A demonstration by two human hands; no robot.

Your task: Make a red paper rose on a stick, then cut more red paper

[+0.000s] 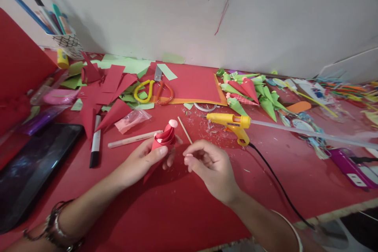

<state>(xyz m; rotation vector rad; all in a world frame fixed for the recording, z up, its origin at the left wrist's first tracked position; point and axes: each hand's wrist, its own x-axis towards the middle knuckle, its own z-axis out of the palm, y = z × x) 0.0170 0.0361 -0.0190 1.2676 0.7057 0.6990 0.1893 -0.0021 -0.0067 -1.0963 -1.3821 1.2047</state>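
My left hand (150,157) is wrapped round a rolled red paper cone (165,137) with small pale pink blobs on its top and side. To its right, my right hand (212,169) is closed in a pinch; something small and pale may sit at the fingertips, but I cannot make it out. A thin wooden stick (184,130) lies just beyond the fingers. Behind the right hand rests a yellow glue gun (228,122) with a long clear glue stick (298,130) in its back. A small bag of pink material (132,120) and a pale pen (134,139) lie left of the cone.
Scissors (153,90) rest on red paper (189,82). Finished green and red paper cones (251,90) are piled at the back right. Cut red paper (103,90), a marker (95,141), a black tablet (35,165) and a pen cup (68,43) fill the left. The glue gun's cord (277,181) crosses the right.
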